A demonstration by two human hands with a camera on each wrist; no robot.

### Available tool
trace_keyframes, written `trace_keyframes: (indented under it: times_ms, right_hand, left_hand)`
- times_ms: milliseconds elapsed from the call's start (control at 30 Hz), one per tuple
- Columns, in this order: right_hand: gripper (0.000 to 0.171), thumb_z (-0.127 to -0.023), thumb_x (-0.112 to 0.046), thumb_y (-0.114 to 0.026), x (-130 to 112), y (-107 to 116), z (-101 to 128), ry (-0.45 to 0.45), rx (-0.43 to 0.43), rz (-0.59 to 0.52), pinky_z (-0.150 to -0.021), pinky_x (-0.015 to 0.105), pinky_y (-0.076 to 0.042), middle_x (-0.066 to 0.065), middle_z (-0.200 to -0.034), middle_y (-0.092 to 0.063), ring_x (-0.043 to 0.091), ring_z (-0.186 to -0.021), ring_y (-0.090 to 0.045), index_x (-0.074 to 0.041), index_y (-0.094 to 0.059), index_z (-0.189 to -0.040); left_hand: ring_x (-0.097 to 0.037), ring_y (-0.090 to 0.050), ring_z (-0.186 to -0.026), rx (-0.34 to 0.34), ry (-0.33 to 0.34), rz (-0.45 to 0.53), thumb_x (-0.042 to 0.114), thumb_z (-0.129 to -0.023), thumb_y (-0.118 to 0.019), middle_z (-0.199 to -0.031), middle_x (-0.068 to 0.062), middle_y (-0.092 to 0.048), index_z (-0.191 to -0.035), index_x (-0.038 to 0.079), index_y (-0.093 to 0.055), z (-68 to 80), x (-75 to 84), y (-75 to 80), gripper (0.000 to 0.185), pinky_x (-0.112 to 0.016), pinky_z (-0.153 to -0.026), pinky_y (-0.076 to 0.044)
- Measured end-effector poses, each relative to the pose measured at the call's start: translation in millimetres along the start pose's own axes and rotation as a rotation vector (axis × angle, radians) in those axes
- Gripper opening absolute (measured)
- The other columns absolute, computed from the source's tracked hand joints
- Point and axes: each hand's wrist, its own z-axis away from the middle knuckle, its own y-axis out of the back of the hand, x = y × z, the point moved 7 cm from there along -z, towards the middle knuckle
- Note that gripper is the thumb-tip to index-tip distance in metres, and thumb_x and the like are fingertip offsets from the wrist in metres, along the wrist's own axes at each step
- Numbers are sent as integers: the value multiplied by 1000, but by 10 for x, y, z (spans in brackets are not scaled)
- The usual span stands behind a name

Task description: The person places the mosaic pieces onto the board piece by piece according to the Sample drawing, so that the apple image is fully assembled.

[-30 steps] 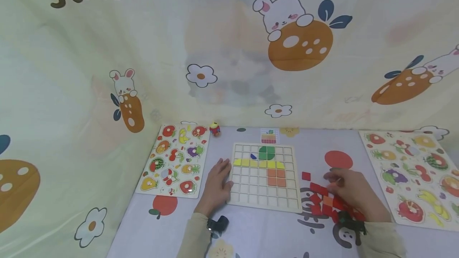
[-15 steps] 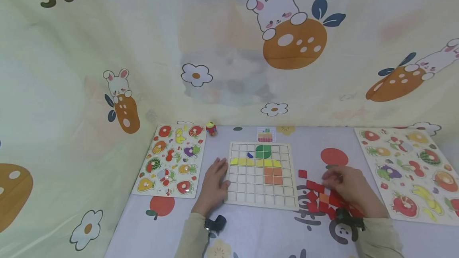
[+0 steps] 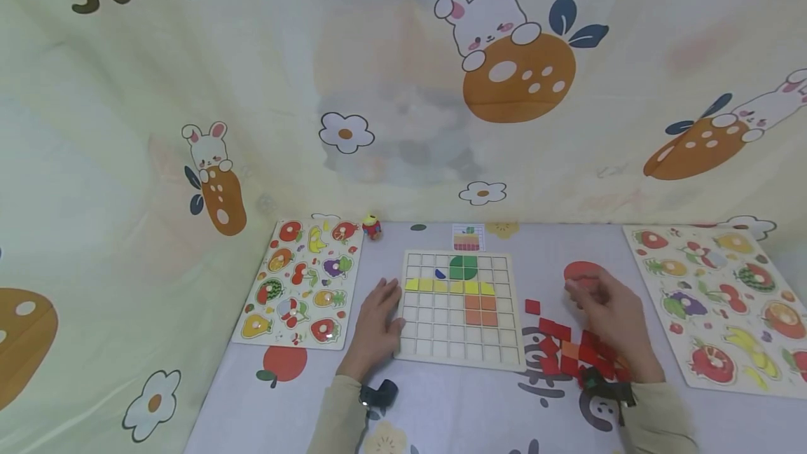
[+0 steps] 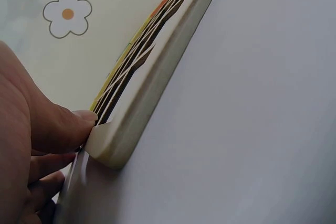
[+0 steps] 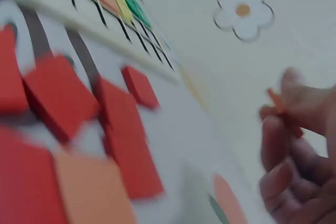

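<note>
Two hands are working at our wooden grid board (image 3: 459,352). Our left hand (image 3: 377,324) is lying flat with straight fingers, pressing on the board's left edge. Our right hand (image 3: 607,314) is lifted over the pile of red tiles (image 3: 570,349), just right of the board. Its fingertips are pinching a small orange tile (image 5: 283,113). The tile is standing on its thin edge, long side slanting down and to the right in the right wrist view. The board's empty squares are lying to the left of this hand, the nearer one.
</note>
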Motion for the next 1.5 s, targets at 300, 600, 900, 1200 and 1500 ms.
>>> trace_keyframes:
  times_ms: [300, 600, 900, 1200, 1500]
  right_hand:
    - [44, -104, -37, -68, -287, -356, 56, -92, 2, -306, -81, 7, -58, 17, -126, -76, -6, -91, -74, -13, -69, -141]
    - [47, -112, -26, -54, -415, -678, 79, -244, -153, -542, -93, 8, -55, 15, -157, -56, -4, -109, -73, -15, -53, -157]
    - [52, -103, -35, -71, -454, -763, 62, -277, -106, -448, -76, 21, -64, 11, -134, -62, 22, -98, -76, -20, -60, -152]
    - [49, -101, -34, -74, -584, -873, 10, -192, -129, -352, -75, 16, -61, 14, -124, -67, 24, -100, -74, -20, -65, -147]
    - [46, -100, -33, -74, -675, -1053, -12, -108, -189, -321, -83, 11, -56, 14, -125, -71, 26, -107, -71, -20, -66, -144]
  left_hand:
    - [-25, -19, -166, -14, 20, 0, 14, -101, -64, -173, 0, -35, -159, 8, -48, 2, -29, 9, 60, -54, -136, -18]
    - [-25, -19, -166, -28, 21, -14, 14, -102, -63, -174, 0, -34, -160, 8, -46, -7, -11, -3, 61, -54, -135, -19]
    - [-26, -19, -166, -33, 26, -23, 14, -101, -63, -174, -1, -34, -160, 7, -46, -2, -9, -7, 61, -53, -136, -18]
    - [-24, -18, -166, -27, 27, -26, 15, -102, -63, -174, 2, -33, -160, 9, -46, -18, -39, -14, 61, -52, -136, -18]
    - [-24, -18, -166, -30, 21, -23, 15, -101, -62, -175, 1, -33, -160, 9, -45, -13, -29, -7, 62, -52, -136, -17]
